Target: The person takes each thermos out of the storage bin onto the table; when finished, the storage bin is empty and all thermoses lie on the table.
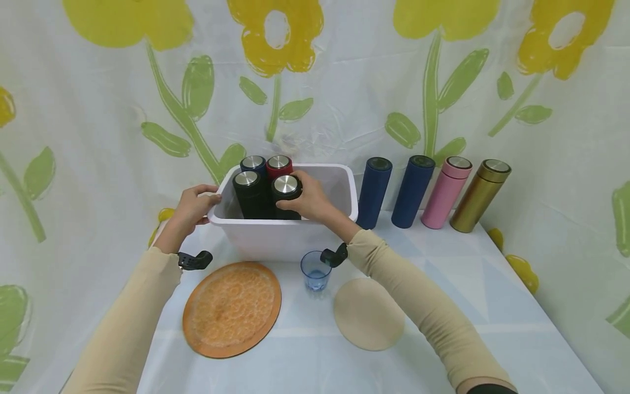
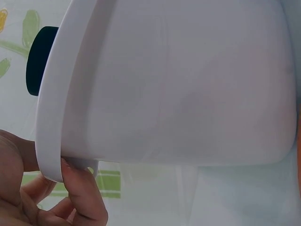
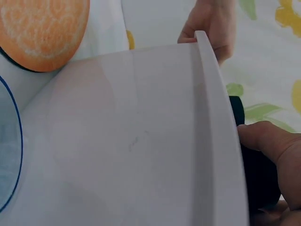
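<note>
A white plastic bin (image 1: 275,241) stands at the back of the table. Its left rim is pinched by my left hand (image 1: 193,210), thumb and fingers on either side of the edge, as the left wrist view (image 2: 70,197) also shows. Inside the bin, my right hand (image 1: 310,198) grips a black thermos (image 1: 287,189) with a silver lid near its top. Beside it in the bin are another black thermos (image 1: 250,194), a dark blue thermos (image 1: 253,162) and a red thermos (image 1: 279,165). The bin's front wall hides their lower parts.
Right of the bin stand two blue thermoses (image 1: 375,191) (image 1: 413,191), a pink thermos (image 1: 445,194) and a gold thermos (image 1: 479,197). In front lie an orange round mat (image 1: 231,309), a clear blue glass (image 1: 315,276) and a beige disc (image 1: 368,317). A flowered curtain (image 1: 344,109) hangs behind.
</note>
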Tool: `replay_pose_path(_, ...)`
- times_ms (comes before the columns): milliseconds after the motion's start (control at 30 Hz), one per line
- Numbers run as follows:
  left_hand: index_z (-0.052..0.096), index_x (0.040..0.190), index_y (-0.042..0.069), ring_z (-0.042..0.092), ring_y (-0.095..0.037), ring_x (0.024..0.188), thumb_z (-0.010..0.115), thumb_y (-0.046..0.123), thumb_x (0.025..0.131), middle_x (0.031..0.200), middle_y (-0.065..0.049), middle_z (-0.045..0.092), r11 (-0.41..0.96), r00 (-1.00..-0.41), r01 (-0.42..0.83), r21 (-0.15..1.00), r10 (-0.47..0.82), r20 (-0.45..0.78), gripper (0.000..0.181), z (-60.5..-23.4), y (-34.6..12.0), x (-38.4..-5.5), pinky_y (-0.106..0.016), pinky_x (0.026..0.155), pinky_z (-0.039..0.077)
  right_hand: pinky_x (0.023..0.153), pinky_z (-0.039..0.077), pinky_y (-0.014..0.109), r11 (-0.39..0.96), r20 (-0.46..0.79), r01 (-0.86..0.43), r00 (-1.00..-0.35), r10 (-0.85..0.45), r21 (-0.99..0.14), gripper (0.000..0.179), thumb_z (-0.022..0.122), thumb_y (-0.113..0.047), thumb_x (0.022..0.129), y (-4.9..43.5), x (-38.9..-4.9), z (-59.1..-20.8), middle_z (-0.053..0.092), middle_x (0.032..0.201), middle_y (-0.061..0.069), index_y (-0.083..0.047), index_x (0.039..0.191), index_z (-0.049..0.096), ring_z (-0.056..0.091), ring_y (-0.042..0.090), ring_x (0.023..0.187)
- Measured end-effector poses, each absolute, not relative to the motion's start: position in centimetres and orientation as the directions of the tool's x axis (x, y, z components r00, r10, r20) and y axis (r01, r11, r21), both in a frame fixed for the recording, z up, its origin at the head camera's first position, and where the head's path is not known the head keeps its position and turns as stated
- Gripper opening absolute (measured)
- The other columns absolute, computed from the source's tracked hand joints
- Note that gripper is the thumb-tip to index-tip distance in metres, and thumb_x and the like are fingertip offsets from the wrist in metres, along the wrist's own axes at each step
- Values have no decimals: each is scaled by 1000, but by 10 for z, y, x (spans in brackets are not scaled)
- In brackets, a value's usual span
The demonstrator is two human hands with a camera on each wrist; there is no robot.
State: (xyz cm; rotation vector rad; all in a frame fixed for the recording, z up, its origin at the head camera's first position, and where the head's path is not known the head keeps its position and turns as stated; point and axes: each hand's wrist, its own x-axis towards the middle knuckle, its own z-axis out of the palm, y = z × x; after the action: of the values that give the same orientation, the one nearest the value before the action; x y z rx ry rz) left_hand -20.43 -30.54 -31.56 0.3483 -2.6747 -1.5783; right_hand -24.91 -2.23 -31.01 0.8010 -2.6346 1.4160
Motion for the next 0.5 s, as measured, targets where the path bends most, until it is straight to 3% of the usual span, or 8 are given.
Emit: replay_pose_path(500,38,151,2,49,-36,112,48,21,104,145,-28,39,453,-976,-188,871,-188,-113,51,-315,-304,-204,-22,69,51,90,48,32,399,399,-545,-828,-393,-738,63,87,-20,78,-12,-235,-280,64,120,9,-2,130,55,59,21,107)
